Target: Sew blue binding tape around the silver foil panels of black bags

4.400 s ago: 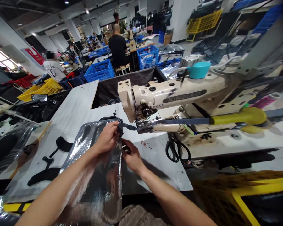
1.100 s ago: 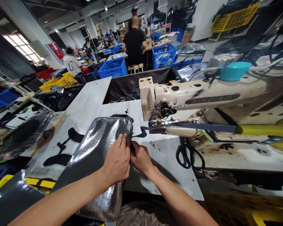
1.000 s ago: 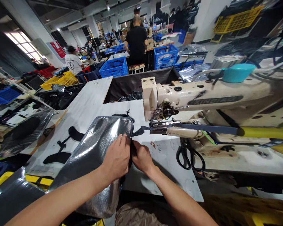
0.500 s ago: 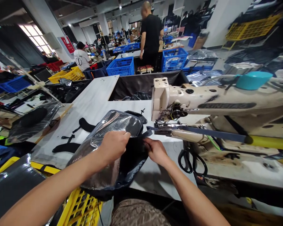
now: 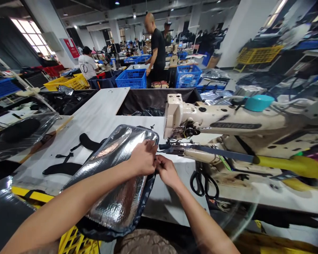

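Flattened out since the moment before, the foil bag (image 5: 113, 183) lies over the table (image 5: 100, 106) edge, near the sewing machine (image 5: 222, 120). The left hand (image 5: 143, 157) clasps its rim. The right hand (image 5: 167, 171) sits at the rim beside a dark strap (image 5: 172, 149), its grip hidden.

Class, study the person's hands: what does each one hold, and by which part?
The left hand holds the foil panel by its upper right edge. The right hand pinches near that edge, but what it holds is hidden.
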{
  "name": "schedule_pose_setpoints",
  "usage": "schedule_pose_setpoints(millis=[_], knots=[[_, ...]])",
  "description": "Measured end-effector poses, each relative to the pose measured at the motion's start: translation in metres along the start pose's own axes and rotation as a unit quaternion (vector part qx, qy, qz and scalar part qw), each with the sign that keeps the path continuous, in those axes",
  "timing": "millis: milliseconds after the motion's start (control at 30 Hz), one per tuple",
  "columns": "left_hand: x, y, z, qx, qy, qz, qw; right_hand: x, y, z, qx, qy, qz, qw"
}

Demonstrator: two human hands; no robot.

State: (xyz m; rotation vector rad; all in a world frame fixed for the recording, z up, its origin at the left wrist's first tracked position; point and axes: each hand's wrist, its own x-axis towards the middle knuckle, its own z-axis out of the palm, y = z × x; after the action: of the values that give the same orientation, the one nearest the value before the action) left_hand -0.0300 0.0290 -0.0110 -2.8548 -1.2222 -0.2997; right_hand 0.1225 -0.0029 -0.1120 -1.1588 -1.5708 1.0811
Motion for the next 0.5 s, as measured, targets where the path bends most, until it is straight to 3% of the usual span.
schedule_pose_setpoints(millis=[100, 167, 233, 300, 367, 433, 500], knots=[[0.01, -0.017, 0.015, -0.033, 0.023, 0.108, 0.993, -0.007, -0.005, -0.01, -0.039, -0.019, -0.019, 0.999], [0.014, -0.03, 0.02, -0.046, 0.011, 0.145, 0.988, -0.015, -0.008, -0.03, -0.087, -0.018, -0.027, 0.996], [0.015, -0.044, 0.02, -0.045, -0.003, 0.134, 0.99, -0.022, -0.01, -0.059, -0.192, 0.051, -0.045, 0.979], [0.014, -0.058, 0.017, -0.038, -0.015, 0.101, 0.994, -0.026, -0.011, -0.094, -0.329, 0.167, -0.071, 0.927], [0.012, -0.072, 0.013, -0.033, -0.029, 0.076, 0.996, -0.025, -0.011, -0.127, -0.443, 0.235, -0.084, 0.861], [0.011, -0.084, 0.009, -0.033, -0.041, 0.055, 0.997, -0.02, -0.011, -0.153, -0.526, 0.231, -0.075, 0.815], [0.012, -0.094, 0.007, -0.035, -0.051, 0.036, 0.997, -0.014, -0.01, -0.171, -0.58, 0.199, -0.054, 0.788]])
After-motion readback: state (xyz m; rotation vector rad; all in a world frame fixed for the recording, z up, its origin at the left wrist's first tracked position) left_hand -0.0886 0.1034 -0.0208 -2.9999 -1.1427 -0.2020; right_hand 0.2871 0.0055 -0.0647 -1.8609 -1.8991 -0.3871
